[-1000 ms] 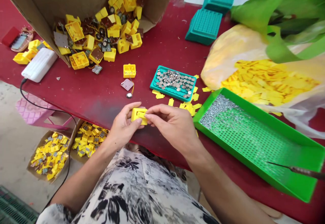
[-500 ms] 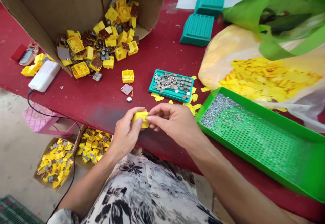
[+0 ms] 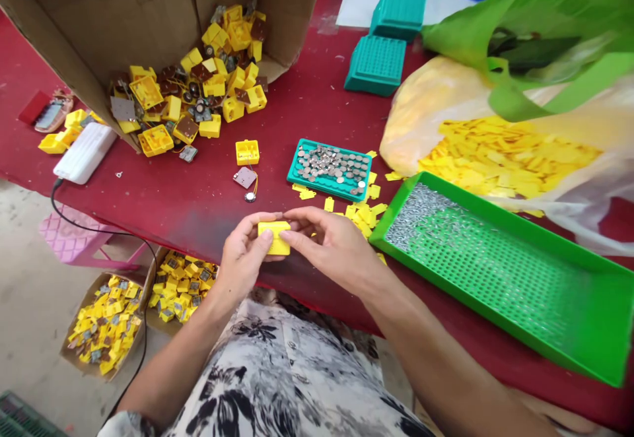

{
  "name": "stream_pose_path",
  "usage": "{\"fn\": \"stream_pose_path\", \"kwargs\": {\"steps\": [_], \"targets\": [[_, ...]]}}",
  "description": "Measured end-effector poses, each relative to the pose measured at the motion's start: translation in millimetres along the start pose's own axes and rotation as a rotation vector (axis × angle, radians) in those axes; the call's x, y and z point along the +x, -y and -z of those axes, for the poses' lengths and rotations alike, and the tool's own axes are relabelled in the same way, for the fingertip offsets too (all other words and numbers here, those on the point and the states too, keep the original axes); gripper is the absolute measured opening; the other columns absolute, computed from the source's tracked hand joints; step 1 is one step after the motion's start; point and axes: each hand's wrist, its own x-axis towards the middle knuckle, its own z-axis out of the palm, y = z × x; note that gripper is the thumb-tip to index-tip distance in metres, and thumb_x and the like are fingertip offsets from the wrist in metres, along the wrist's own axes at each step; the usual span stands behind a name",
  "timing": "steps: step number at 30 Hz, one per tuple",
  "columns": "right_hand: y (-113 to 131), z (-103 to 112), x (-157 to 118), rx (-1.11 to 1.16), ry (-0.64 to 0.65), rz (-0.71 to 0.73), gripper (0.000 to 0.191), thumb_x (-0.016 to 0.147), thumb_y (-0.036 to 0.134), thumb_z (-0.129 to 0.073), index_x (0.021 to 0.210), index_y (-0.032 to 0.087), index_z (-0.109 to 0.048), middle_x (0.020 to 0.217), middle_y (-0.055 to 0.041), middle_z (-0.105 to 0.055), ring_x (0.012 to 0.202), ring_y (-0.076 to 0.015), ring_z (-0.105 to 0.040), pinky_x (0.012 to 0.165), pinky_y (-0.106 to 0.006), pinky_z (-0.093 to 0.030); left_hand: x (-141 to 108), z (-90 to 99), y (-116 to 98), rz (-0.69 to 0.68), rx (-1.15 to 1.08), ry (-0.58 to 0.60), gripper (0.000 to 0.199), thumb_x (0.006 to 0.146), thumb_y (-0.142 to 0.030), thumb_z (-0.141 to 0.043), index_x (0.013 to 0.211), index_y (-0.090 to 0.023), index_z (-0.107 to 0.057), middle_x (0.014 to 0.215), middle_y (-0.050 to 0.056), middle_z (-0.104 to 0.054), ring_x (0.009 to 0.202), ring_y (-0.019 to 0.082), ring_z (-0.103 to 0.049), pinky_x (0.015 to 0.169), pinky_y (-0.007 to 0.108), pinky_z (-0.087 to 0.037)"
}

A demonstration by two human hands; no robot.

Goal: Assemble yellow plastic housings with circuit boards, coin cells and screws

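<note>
Between both hands, just over the table's front edge, is a small yellow plastic case [image 3: 274, 237]. My left hand [image 3: 244, 250] is closed round its left side, thumb on the near face. My right hand [image 3: 327, 242] grips its right side, with the thumb on the same face and the other fingers partly hidden behind. Beyond the hands lie an open yellow case [image 3: 247, 152] and a grey square module [image 3: 244, 177] wired to a small round part [image 3: 249, 197]. A teal tray [image 3: 296, 174] of button cells stands to their right, with loose yellow covers [image 3: 361, 218] beside it.
A cardboard box [image 3: 133, 8] of yellow cases stands at back left, near a white power bank [image 3: 85, 153]. At right are a green tray [image 3: 505, 338] of screws and a plastic bag [image 3: 411, 113] of yellow pieces. Filled cartons [image 3: 74, 351] stand on the floor.
The yellow case has turned so that a broad face shows, and my right hand's fingers have gone from pinching at its edge to holding its right side. The camera view has shifted slightly.
</note>
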Motion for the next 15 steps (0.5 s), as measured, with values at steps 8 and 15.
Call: {"fn": "stream_pose_path", "kwargs": {"steps": [8,15], "targets": [[-8.8,6.4,-10.0,0.006,0.067,-0.074,0.018,0.075,0.028,-0.063,0.089,0.017,-0.063,0.082,-0.0043,-0.069,0.07,-0.0158,-0.063,0.065,-0.031,-0.05,-4.5,-0.3,9.9,-0.091,0.246,0.069,0.038,0.08,-0.029,-0.072,0.115,-0.021,-0.059,0.115,0.008,-0.068,0.104,0.021,-0.064,0.091,0.032,-0.051],[-1.8,14.0,-33.6,-0.137,-0.17,0.019,0.013,0.076,0.02,-0.065,0.089,0.018,-0.062,0.082,-0.0036,-0.069,0.069,-0.0145,-0.061,0.066,-0.031,-0.049,2.1,-18.8,4.9,-0.064,0.169,0.18,0.037,0.078,-0.03,-0.074,0.11,-0.02,-0.059,0.116,0.009,-0.069,0.108,0.022,-0.065,0.094,0.032,-0.051]]}}
